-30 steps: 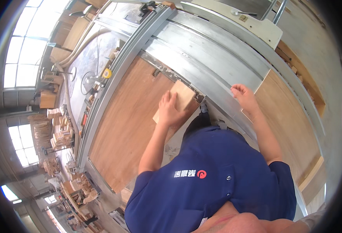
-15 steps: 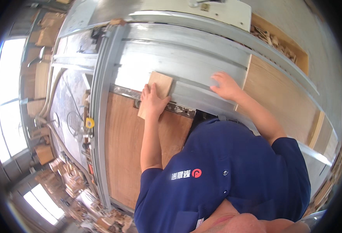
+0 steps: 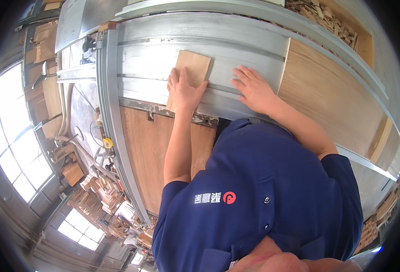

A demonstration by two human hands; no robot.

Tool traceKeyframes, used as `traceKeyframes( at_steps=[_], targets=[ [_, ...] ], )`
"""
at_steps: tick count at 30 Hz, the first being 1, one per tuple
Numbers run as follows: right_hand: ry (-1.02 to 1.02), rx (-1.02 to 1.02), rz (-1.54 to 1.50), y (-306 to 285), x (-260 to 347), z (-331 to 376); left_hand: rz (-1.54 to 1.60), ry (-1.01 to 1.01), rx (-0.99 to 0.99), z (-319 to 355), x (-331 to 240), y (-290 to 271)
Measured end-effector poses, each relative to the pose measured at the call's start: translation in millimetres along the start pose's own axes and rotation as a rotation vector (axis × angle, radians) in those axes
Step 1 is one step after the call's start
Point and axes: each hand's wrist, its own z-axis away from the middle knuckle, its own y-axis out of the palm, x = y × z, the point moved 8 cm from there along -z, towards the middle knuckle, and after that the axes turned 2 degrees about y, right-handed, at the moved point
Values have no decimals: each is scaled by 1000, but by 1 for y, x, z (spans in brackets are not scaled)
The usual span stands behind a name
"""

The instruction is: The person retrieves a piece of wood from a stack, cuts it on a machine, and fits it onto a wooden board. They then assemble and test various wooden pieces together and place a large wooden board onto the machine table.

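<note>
My left hand grips a small, flat wooden board, with the fingers over its left side and the thumb at its right edge. The board lies tilted on the grey metal table, its lower end close to the table's near edge. To the right, my right hand rests palm down on the metal, fingers stretched and slightly apart, with nothing in it. A wide wooden panel lies just beyond the right hand.
A brown wooden surface adjoins the metal table on the near left. A metal rail runs along the left side, with a yellow tape measure beyond it. At the far right stands a wooden box of offcuts. Stacked wood pieces fill the lower left.
My left hand and the small board have moved away from me, further onto the metal table. My right hand has moved left and come down flat onto the metal.
</note>
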Motion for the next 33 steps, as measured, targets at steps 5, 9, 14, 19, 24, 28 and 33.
traceKeyframes(
  at_steps=[5,9,14,19,24,28,33],
  targets=[
    [-3,40,21,-6,5,-1,-33,175,-253,-1,-29,-14],
    [25,79,60,-1,5,-6,-23,291,-425,2,-45,-27],
    [16,61,80,0,7,-11,-8,323,-484,5,-57,-39],
    [42,75,104,2,8,-14,80,259,-409,5,-60,-37],
    [62,97,103,1,7,-16,128,241,-361,5,-63,-35],
    [61,88,97,1,6,-17,240,182,-289,2,-56,-27],
    [60,88,91,-1,7,-18,254,139,-229,0,-57,-24]
  ],
)
